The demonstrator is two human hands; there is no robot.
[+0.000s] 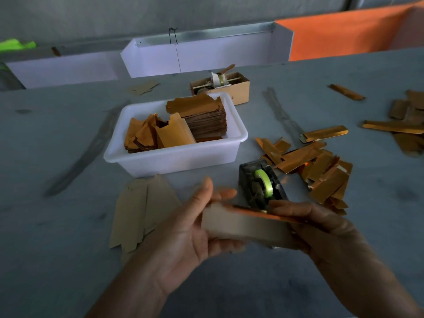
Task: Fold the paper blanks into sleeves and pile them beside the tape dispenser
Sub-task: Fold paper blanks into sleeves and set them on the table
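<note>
Fingers of both hands grip a folded blank lying left-to-right.

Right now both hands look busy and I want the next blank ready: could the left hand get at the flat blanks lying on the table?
Probably not yet: the left hand grips the paper piece together with the right hand. Nothing covers the flat blanks beside it.

No legible text, label, brand, number or sign appears on any surface: the tape dispenser, the white tub, the cardboard box and the paper blanks all show plain, unmarked faces from where I stand
</note>
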